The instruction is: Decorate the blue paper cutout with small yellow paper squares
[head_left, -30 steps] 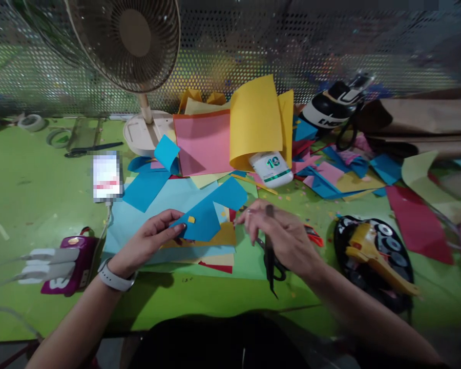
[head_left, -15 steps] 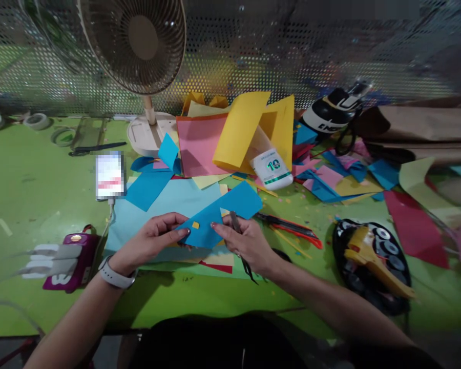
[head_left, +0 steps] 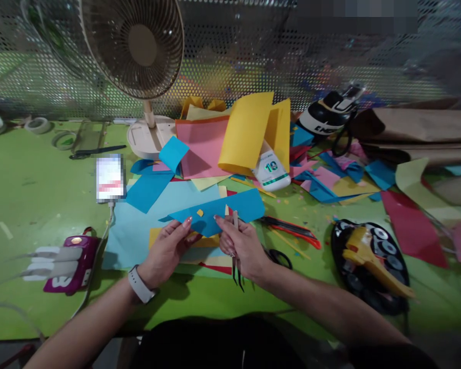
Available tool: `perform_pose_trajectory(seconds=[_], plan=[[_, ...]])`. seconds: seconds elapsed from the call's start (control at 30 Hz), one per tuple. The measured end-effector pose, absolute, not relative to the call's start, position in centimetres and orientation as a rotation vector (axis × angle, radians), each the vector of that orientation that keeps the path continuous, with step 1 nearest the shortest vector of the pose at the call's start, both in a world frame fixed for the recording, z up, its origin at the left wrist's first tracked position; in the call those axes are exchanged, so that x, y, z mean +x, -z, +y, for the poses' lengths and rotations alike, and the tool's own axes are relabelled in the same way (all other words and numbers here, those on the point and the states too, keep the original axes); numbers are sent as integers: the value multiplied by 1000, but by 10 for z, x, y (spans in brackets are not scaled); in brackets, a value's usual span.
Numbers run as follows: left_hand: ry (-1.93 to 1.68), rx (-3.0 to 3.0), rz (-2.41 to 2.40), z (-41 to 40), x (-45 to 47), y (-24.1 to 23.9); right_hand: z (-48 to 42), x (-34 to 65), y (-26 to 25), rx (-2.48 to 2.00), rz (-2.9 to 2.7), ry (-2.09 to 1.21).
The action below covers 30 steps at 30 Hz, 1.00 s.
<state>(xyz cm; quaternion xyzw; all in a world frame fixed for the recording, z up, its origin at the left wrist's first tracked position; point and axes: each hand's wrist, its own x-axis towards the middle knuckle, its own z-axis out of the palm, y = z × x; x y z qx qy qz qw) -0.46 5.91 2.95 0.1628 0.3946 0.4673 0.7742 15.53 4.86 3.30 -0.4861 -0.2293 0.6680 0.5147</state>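
Note:
Both my hands hold a blue paper strip (head_left: 230,209) lifted a little above a stack of coloured sheets (head_left: 138,230) on the green table. My left hand (head_left: 170,249) pinches its left end, with a white watch on the wrist. My right hand (head_left: 242,246) pinches the strip near its middle and also grips thin metal tweezers (head_left: 236,256), points toward me. A tiny yellow scrap (head_left: 200,212) sits on the strip.
A fan (head_left: 138,46) stands at the back left. Yellow and pink sheets (head_left: 230,138) and a glue bottle (head_left: 271,171) lie behind. Scissors (head_left: 278,256), a red-black cutter (head_left: 292,228), a glue gun (head_left: 372,256), a phone (head_left: 109,179) and a charger (head_left: 67,261) lie around.
My right hand came left from the scissors to the blue strip, keeping the tweezers. Both hands lifted the strip and turned it nearly level.

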Motion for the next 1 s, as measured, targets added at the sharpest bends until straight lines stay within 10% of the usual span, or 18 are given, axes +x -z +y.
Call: perform_pose_trajectory(seconds=[0.3,0.73,1.0], plan=[[-1153,270,1033,69,-12,-36,33,162,-25,-1252,-896,-1734],[-1093,347,1082,74,-19,-46,16,187,-65,-704,-2395,-511],[-1178,292,954,75,-23,-37,13,180,-53,-736,-2498,-556]])
